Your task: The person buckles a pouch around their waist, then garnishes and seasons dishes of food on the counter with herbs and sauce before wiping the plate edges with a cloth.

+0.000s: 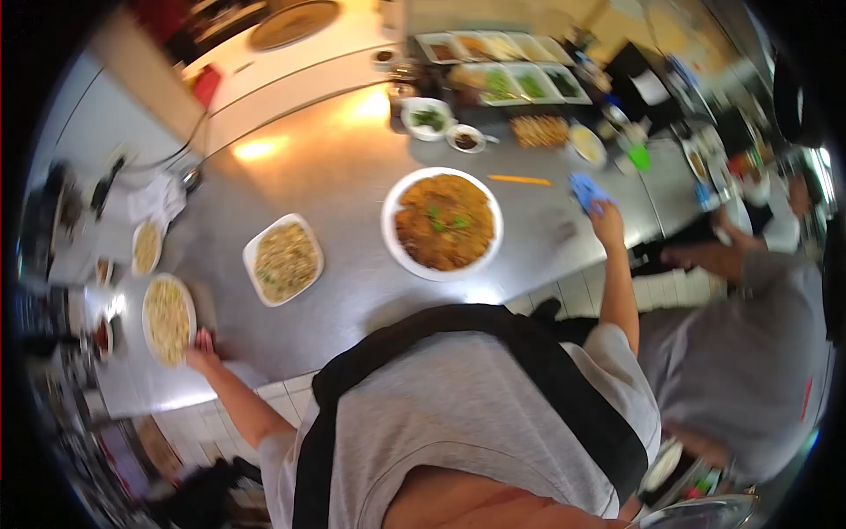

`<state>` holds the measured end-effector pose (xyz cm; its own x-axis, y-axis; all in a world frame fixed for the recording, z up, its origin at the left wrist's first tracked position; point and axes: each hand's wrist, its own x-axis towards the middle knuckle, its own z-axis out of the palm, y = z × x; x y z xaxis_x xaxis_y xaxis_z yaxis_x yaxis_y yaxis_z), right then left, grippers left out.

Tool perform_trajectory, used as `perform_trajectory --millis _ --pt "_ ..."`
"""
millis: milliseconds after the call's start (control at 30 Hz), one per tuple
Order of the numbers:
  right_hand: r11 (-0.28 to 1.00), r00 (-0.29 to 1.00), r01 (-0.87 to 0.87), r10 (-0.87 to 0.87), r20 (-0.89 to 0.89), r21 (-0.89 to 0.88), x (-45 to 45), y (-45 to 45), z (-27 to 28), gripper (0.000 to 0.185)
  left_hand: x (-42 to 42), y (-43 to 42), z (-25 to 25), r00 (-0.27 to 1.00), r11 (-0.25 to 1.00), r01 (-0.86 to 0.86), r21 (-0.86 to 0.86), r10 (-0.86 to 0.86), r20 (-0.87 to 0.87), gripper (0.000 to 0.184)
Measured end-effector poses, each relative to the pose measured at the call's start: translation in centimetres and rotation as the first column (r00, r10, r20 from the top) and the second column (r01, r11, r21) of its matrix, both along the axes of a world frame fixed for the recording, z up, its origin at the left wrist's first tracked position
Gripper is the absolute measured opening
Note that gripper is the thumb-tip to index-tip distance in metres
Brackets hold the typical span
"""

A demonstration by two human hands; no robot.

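On the left, my left hand [204, 351] is closed at the lower right rim of an oval dish of pale food [169, 317]. My right hand [604, 220], at the right part of the steel counter [352, 326], is closed on a blue cloth [583, 189]. Between the hands stand a round white plate of orange-brown food with green garnish [443, 222] and a squarish white bowl of rice-like food [285, 261]. An orange stick-like item [520, 180] lies just left of the cloth.
White trays of chopped ingredients [498, 84] line the back, with a bowl of greens [427, 118] and a small dark sauce bowl [465, 138] before them. Another oval dish [146, 247] stands at far left. A co-worker in grey [740, 353] stands close at right, another person beyond.
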<state>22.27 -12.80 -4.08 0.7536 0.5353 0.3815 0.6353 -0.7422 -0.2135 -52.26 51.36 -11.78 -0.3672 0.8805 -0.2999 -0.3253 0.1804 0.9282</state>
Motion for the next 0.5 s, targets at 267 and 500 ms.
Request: perform_trajectory --millis 267,500 --pt "0.982 0.979 0.123 -0.144 0.145 0.147 3.5 3.7 6.9 0.023 4.4 -11.7 3.1 0.992 0.985 0.116 -0.124 -0.122 -0.044 0.045" --pt "0.976 0.908 0.215 -0.213 0.360 0.035 12.8 7.8 9.5 0.020 7.8 -18.2 3.6 0.986 0.976 0.160 -0.151 -0.166 -0.027 0.041"
